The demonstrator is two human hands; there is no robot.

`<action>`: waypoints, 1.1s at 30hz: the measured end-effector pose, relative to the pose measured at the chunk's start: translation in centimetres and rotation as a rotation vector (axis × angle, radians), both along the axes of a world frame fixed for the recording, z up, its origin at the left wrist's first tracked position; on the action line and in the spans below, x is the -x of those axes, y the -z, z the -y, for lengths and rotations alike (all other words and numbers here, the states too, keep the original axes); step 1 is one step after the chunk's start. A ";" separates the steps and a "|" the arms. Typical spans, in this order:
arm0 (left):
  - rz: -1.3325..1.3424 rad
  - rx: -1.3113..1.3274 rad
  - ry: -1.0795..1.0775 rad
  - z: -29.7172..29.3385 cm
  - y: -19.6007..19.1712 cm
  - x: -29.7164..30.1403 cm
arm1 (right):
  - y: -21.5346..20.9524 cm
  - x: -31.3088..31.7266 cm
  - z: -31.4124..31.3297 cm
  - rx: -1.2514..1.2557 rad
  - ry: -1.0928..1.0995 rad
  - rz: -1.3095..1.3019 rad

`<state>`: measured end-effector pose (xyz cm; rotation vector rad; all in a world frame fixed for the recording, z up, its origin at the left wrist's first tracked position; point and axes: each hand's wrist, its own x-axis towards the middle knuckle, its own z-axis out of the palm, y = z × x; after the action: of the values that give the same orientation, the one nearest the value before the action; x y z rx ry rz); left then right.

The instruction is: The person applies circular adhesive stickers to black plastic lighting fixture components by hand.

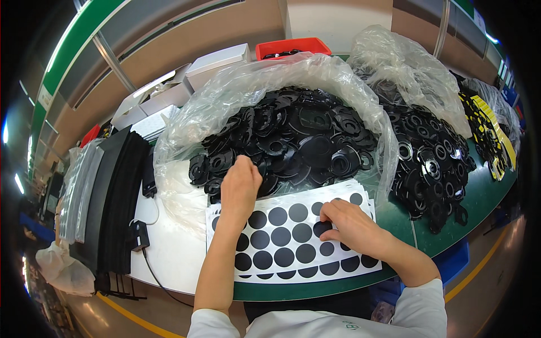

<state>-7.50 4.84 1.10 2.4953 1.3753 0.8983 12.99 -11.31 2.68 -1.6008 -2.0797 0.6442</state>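
My left hand (241,185) is closed at the near left edge of a heap of black ring-shaped plastic parts (315,151). Its fingers are bunched and point away from me, and whatever is between them is hidden. White sheets with rows of black round stickers (283,256) lie stacked in front of me, slightly fanned. Over the right part of the top sheet, my right hand (350,224) has its thumb and fingertips drawn together at the edge of one black round sticker (321,228). Part of that sticker shows between them, still in its row.
Clear plastic bagging (197,132) surrounds the heap. To the right are a second heap of black rings (431,163) and a yellow sheet (496,127). Black foam sheets (115,197) stand at left near a black power adapter (138,235). White boxes (218,65) and a red bin (293,46) stand behind.
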 end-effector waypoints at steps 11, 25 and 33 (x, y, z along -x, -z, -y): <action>1.427 1.284 0.579 3.9 -0.7 -2.3 | -0.4 0.5 0.8 -0.099 0.074 0.190; 1.751 1.892 0.567 5.9 3.5 -4.8 | -2.3 -1.8 0.2 -0.034 -0.234 -0.107; 1.309 1.701 0.700 6.6 2.1 -5.3 | -1.7 -3.2 -1.6 0.080 0.202 -1.275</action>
<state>-2.25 -1.73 -0.96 0.5642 0.2602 0.4730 16.23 -9.75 4.36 -0.9245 -0.9352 1.2336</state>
